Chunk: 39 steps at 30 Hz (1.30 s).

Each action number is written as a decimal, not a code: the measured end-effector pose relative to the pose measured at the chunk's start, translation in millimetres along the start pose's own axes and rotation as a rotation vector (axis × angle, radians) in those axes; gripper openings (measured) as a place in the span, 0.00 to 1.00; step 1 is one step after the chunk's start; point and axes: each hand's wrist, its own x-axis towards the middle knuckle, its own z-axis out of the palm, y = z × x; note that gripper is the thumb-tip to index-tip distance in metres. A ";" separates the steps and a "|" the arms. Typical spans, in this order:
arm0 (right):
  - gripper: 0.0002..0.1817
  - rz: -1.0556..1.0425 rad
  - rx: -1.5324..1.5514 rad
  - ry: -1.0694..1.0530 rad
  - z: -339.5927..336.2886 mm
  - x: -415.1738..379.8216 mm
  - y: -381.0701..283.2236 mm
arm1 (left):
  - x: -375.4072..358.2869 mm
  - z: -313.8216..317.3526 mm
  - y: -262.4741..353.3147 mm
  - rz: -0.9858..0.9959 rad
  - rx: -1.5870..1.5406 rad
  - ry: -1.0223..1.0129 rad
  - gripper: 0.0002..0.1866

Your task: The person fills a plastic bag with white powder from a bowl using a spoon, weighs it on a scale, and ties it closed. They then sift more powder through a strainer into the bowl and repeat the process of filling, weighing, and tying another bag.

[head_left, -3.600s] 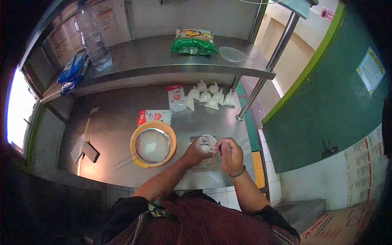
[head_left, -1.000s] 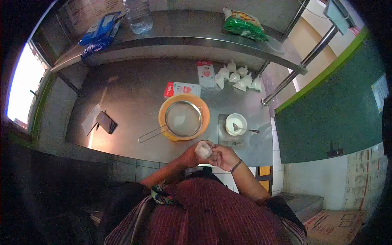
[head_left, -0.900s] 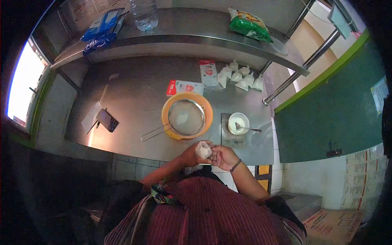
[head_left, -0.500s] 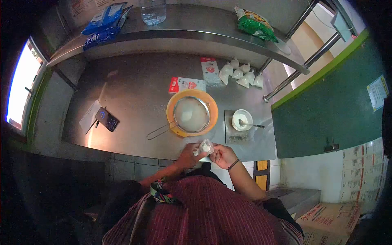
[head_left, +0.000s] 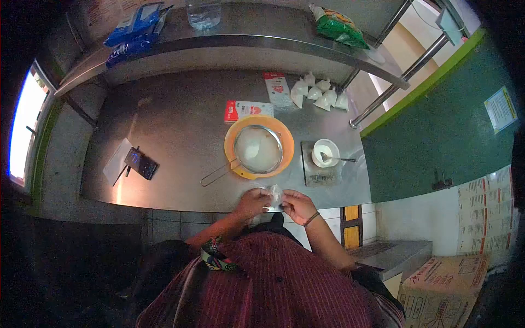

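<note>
At the table's front edge, a small clear plastic bag (head_left: 275, 195) with white content is held between my two hands. My left hand (head_left: 254, 202) pinches its left side, and my right hand (head_left: 298, 207) pinches its right side. Just beyond them, a metal sieve (head_left: 258, 149) holding white powder rests on an orange bowl (head_left: 232, 143). To the right, a white cup (head_left: 326, 153) with a spoon (head_left: 340, 159) in it stands on a flat scale (head_left: 320, 176). Several tied bags of white powder (head_left: 326, 99) sit at the back right.
Two red and white boxes (head_left: 249, 110) lie behind the bowl. A phone (head_left: 142, 163) and paper (head_left: 116, 159) are at the left of the steel table (head_left: 180, 142). The shelf (head_left: 257, 41) above bears blue packets (head_left: 134, 33), a water bottle (head_left: 204, 14) and a green packet (head_left: 340, 27).
The view has shifted slightly. My hands have drawn closer around the small bag, which now sits more upright between my fingers.
</note>
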 end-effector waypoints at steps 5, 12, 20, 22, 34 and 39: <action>0.12 -0.158 -0.347 0.153 13.4 -6.7 -1.3 | 2.1 -4.0 -4.5 0.249 0.258 0.128 0.08; 0.13 -0.519 -0.894 0.328 16.8 -1.9 2.4 | 3.1 -6.2 1.7 0.471 0.602 0.350 0.08; 0.10 -0.792 -1.200 0.401 43.3 -20.1 -2.1 | -13.7 1.6 11.6 0.588 0.690 0.346 0.10; 0.08 -0.923 -1.277 0.390 46.8 -23.4 -3.0 | -15.7 4.7 12.4 0.605 0.735 0.352 0.10; 0.11 -0.979 -1.446 0.348 52.0 -40.9 -13.4 | -10.6 7.2 3.6 0.713 0.737 0.350 0.11; 0.10 -0.771 -1.284 0.304 43.5 -43.8 -22.5 | -31.7 12.2 28.4 0.512 0.857 0.189 0.16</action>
